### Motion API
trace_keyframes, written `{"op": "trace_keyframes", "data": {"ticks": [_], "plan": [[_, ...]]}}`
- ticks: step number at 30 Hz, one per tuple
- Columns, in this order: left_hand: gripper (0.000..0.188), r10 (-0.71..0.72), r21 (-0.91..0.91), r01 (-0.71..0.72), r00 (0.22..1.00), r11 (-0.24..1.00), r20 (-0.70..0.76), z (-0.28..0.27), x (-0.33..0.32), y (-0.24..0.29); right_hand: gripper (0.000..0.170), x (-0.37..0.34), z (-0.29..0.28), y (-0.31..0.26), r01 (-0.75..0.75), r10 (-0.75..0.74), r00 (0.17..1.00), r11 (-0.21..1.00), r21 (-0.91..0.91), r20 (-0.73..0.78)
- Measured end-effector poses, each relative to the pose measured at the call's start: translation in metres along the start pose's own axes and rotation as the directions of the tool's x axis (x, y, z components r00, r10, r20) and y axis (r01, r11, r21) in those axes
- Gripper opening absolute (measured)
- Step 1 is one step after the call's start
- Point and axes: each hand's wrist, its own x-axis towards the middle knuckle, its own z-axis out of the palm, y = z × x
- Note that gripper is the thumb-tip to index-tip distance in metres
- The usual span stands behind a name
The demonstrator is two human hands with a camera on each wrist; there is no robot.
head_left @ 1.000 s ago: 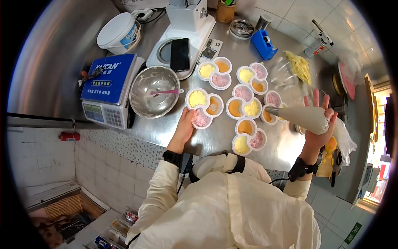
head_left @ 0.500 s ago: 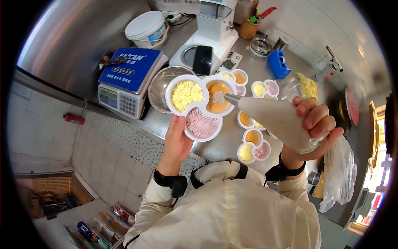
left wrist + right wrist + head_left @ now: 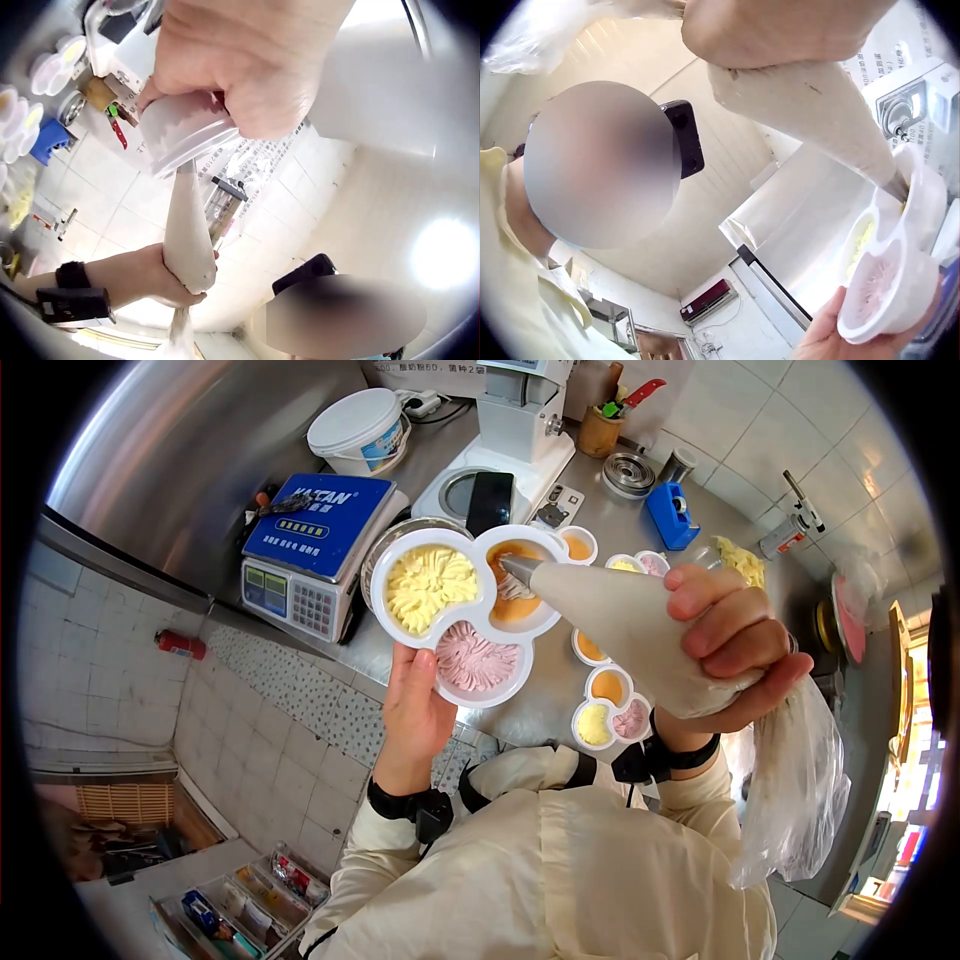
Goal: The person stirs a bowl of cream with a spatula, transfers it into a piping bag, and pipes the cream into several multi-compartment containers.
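My left hand [image 3: 415, 705] grips a white three-cup container [image 3: 455, 622] by its lower edge, raised above the table. Yellow piped cream [image 3: 432, 590] fills one cup and pink piped cream [image 3: 478, 657] another. In the third, orange filling [image 3: 522, 608] carries some pale piped strands. My right hand [image 3: 735, 645] squeezes a piping bag [image 3: 610, 615] of off-white cream, its fingers wrapped round the full end. The bag's metal nozzle [image 3: 518, 567] points down into the orange cup. In the left wrist view, the container [image 3: 187, 135] hides its own contents from above.
Several more three-cup containers [image 3: 610, 710] stand on the steel table, partly hidden behind the bag. A blue-topped scale [image 3: 318, 530], a metal bowl [image 3: 375, 575] and a phone [image 3: 490, 500] lie behind the left hand. A blue tape dispenser [image 3: 672, 515] sits farther back.
My left hand has lifted the container from the table toward me. The right hand has turned over, closed round the piping bag and brought its nozzle into the orange cup, where more pale strands show.
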Motion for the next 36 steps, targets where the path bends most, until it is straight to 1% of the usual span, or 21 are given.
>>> {"op": "trace_keyframes", "data": {"ticks": [7, 13, 17, 20, 23, 26, 28, 29, 31, 36], "plan": [[0.049, -0.001, -0.005, 0.001, 1.000, 1.000, 0.001, 0.001, -0.002, 0.000, 0.059, 0.000, -0.001, 0.002, 0.026, -0.026, 0.999, 0.999, -0.021, 0.028], [0.047, -0.024, -0.011, 0.024, 0.999, 1.000, -0.025, 0.000, -0.003, -0.002, 0.059, 0.002, 0.003, 0.003, 0.027, -0.027, 1.000, 1.000, 0.016, -0.010], [0.047, -0.021, -0.012, 0.021, 1.000, 1.000, -0.015, 0.000, -0.003, -0.002, 0.059, 0.002, 0.004, 0.003, 0.027, -0.027, 1.000, 1.000, 0.015, -0.005], [0.047, -0.021, -0.020, 0.020, 1.000, 1.000, -0.020, 0.000, -0.003, -0.003, 0.060, 0.000, 0.002, 0.002, 0.016, -0.016, 1.000, 1.000, 0.014, 0.004], [0.047, -0.022, -0.023, 0.021, 0.999, 1.000, -0.026, 0.000, -0.003, -0.003, 0.059, -0.001, 0.001, -0.003, -0.013, 0.014, 1.000, 0.999, -0.036, 0.025], [0.046, -0.015, -0.021, 0.015, 0.999, 1.000, -0.029, -0.001, -0.002, -0.003, 0.059, -0.001, 0.004, -0.006, -0.024, 0.024, 1.000, 0.999, -0.034, -0.013], [0.046, -0.014, -0.022, 0.014, 0.999, 1.000, -0.031, 0.000, -0.003, -0.003, 0.059, 0.002, 0.007, -0.005, 0.041, -0.040, 0.997, 0.999, 0.011, -0.071], [0.048, -0.018, -0.027, 0.017, 0.999, 1.000, -0.044, 0.000, -0.003, -0.003, 0.059, 0.003, 0.006, -0.005, 0.042, -0.041, 0.997, 0.999, 0.007, -0.071], [0.051, -0.021, -0.031, 0.020, 0.998, 0.999, -0.053, 0.001, -0.002, -0.002, 0.060, 0.007, 0.005, -0.002, 0.056, -0.056, 0.998, 0.998, -0.009, -0.016], [0.050, -0.008, -0.027, 0.007, 0.999, 1.000, -0.052, 0.001, -0.003, 0.000, 0.060, 0.006, 0.010, 0.001, 0.062, -0.062, 0.998, 0.998, -0.020, -0.003]]}}
